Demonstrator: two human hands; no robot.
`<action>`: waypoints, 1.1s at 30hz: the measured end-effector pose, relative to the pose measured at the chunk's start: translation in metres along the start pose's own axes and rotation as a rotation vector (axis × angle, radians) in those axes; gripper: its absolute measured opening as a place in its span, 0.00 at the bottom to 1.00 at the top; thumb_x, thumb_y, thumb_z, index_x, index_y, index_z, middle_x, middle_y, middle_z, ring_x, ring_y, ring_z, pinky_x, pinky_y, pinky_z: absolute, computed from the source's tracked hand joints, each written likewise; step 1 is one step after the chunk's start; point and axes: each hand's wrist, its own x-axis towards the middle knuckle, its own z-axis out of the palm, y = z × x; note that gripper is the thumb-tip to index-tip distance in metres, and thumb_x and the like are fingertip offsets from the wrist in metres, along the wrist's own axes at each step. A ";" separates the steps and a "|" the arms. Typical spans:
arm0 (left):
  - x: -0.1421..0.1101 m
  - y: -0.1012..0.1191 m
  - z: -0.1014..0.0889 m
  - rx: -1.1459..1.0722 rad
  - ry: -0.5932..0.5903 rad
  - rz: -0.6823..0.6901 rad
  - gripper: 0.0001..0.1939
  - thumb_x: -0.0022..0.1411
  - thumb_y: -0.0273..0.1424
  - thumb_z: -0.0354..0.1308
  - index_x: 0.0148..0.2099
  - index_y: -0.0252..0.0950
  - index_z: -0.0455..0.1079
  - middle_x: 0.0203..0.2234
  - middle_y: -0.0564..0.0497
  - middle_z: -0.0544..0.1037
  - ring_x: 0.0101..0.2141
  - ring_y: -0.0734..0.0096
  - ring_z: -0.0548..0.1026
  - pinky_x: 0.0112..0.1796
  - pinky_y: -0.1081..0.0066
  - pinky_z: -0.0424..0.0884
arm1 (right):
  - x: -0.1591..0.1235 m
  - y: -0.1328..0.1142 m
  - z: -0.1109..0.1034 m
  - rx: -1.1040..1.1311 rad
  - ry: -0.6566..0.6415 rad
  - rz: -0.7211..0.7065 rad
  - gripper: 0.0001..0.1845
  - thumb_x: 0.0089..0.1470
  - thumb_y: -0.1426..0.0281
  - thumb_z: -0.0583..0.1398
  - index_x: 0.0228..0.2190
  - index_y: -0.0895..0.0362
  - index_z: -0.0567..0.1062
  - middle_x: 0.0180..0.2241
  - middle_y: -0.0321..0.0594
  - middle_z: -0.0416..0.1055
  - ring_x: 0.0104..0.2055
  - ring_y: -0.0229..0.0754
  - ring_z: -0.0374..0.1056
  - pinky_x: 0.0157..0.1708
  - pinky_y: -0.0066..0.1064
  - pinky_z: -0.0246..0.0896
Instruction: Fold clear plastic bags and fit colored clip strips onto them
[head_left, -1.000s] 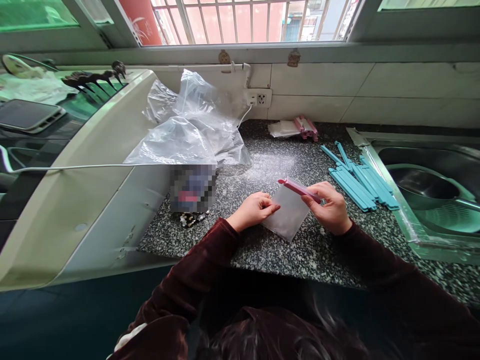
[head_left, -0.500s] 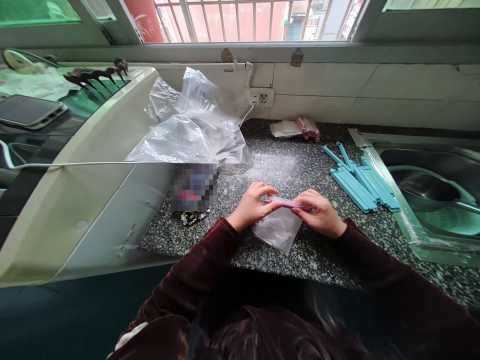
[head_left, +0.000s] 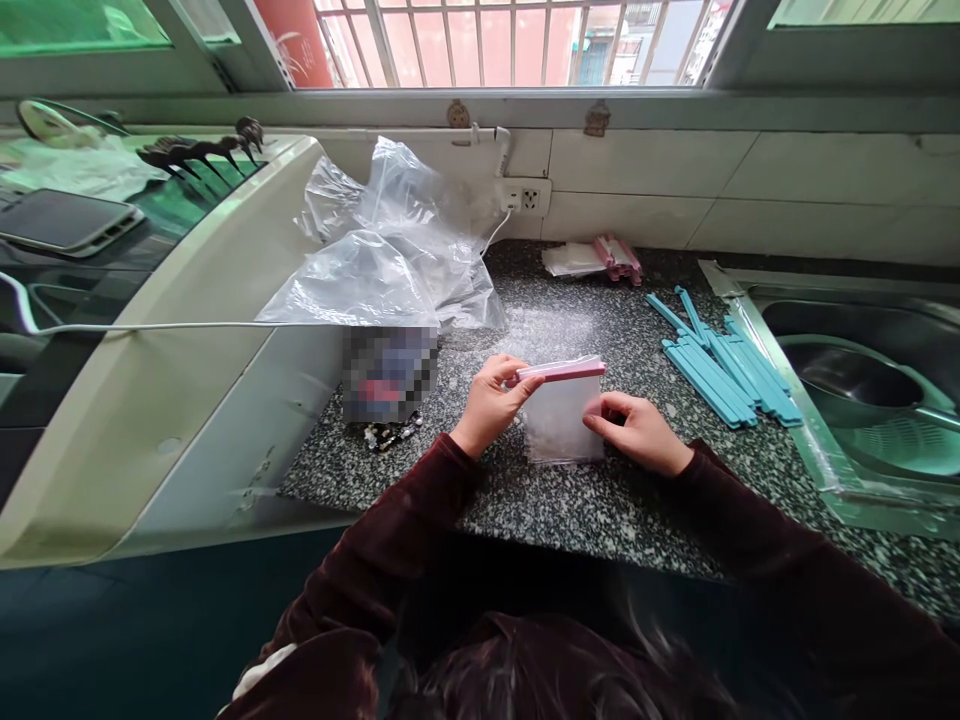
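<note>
In front of me a small clear plastic bag (head_left: 562, 425) hangs above the counter, its top edge fitted with a pink sealing strip (head_left: 566, 371). My left hand (head_left: 491, 400) pinches the left end of that strip between thumb and fingers. Lower down, my right hand (head_left: 637, 430) is closed at the bag's right side edge, thumb against curled fingers. The bag hangs down from the strip, with its lower end near the speckled counter (head_left: 517, 510).
Several light-blue plastic strips (head_left: 720, 365) lie to the right, beside the sink (head_left: 840, 330). More bags with pink strips (head_left: 592, 258) rest near the wall. Crumpled clear plastic (head_left: 382, 260) and a pixelated patch (head_left: 390, 375) are at left, near a white cable (head_left: 172, 328).
My right hand has left the right end of the pink strip and moved down to the bag's side edge. The strip is raised and the bag now hangs flat, facing me.
</note>
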 end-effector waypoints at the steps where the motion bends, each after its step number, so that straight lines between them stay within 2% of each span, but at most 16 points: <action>1: 0.000 -0.001 0.000 0.009 0.014 0.011 0.14 0.57 0.41 0.59 0.29 0.35 0.72 0.27 0.50 0.71 0.32 0.71 0.67 0.34 0.72 0.65 | 0.000 0.000 0.000 -0.018 0.002 -0.017 0.09 0.50 0.65 0.59 0.23 0.56 0.73 0.22 0.36 0.72 0.25 0.37 0.66 0.26 0.29 0.62; 7: 0.000 -0.003 0.002 0.162 0.048 0.042 0.09 0.57 0.36 0.60 0.29 0.35 0.73 0.27 0.50 0.72 0.34 0.69 0.67 0.38 0.70 0.64 | 0.000 0.002 0.003 -0.098 -0.024 -0.070 0.10 0.50 0.67 0.57 0.20 0.56 0.71 0.21 0.37 0.71 0.25 0.37 0.65 0.26 0.30 0.60; 9: 0.001 -0.003 0.002 0.184 0.032 0.036 0.08 0.57 0.34 0.60 0.29 0.35 0.73 0.27 0.51 0.72 0.34 0.69 0.67 0.39 0.70 0.64 | 0.000 0.005 0.004 -0.085 0.002 -0.050 0.09 0.50 0.66 0.58 0.23 0.56 0.72 0.23 0.37 0.71 0.25 0.38 0.66 0.26 0.30 0.61; 13: 0.001 -0.004 0.003 0.199 0.009 0.017 0.07 0.57 0.33 0.60 0.29 0.35 0.72 0.26 0.51 0.72 0.33 0.70 0.66 0.38 0.70 0.63 | 0.002 0.012 0.005 -0.089 0.220 -0.043 0.11 0.51 0.64 0.59 0.36 0.56 0.72 0.27 0.38 0.72 0.25 0.38 0.66 0.26 0.32 0.64; 16: 0.000 -0.006 0.005 0.212 0.004 -0.002 0.08 0.57 0.32 0.60 0.27 0.35 0.70 0.25 0.52 0.71 0.33 0.70 0.66 0.38 0.71 0.63 | 0.005 0.019 0.005 -0.237 0.388 -0.161 0.13 0.53 0.65 0.57 0.41 0.56 0.70 0.32 0.42 0.72 0.27 0.40 0.65 0.30 0.35 0.65; 18: 0.000 -0.008 0.007 0.212 -0.003 -0.014 0.10 0.56 0.33 0.60 0.25 0.35 0.68 0.24 0.52 0.70 0.32 0.70 0.66 0.38 0.71 0.63 | 0.009 0.023 0.005 -0.363 0.432 -0.252 0.14 0.54 0.65 0.57 0.43 0.56 0.70 0.37 0.45 0.72 0.32 0.42 0.67 0.34 0.37 0.65; 22: 0.002 -0.013 0.011 0.159 0.010 -0.060 0.13 0.56 0.33 0.59 0.22 0.35 0.64 0.22 0.54 0.67 0.31 0.71 0.65 0.36 0.72 0.62 | 0.017 0.026 0.003 -0.621 0.369 -0.399 0.13 0.55 0.65 0.56 0.42 0.54 0.73 0.40 0.45 0.74 0.41 0.46 0.68 0.40 0.38 0.61; 28: 0.011 -0.021 0.014 0.039 0.023 -0.150 0.16 0.55 0.36 0.57 0.20 0.35 0.60 0.20 0.56 0.62 0.26 0.76 0.62 0.31 0.74 0.60 | 0.035 0.029 -0.004 -0.738 0.313 -0.458 0.10 0.57 0.66 0.55 0.36 0.53 0.75 0.34 0.40 0.76 0.35 0.42 0.67 0.38 0.36 0.53; 33: 0.026 -0.026 0.016 -0.110 0.002 -0.210 0.24 0.51 0.46 0.58 0.19 0.36 0.53 0.16 0.59 0.55 0.21 0.79 0.55 0.25 0.74 0.54 | 0.047 0.031 -0.010 -0.773 0.273 -0.473 0.11 0.56 0.62 0.56 0.32 0.54 0.76 0.31 0.40 0.76 0.33 0.42 0.64 0.36 0.36 0.50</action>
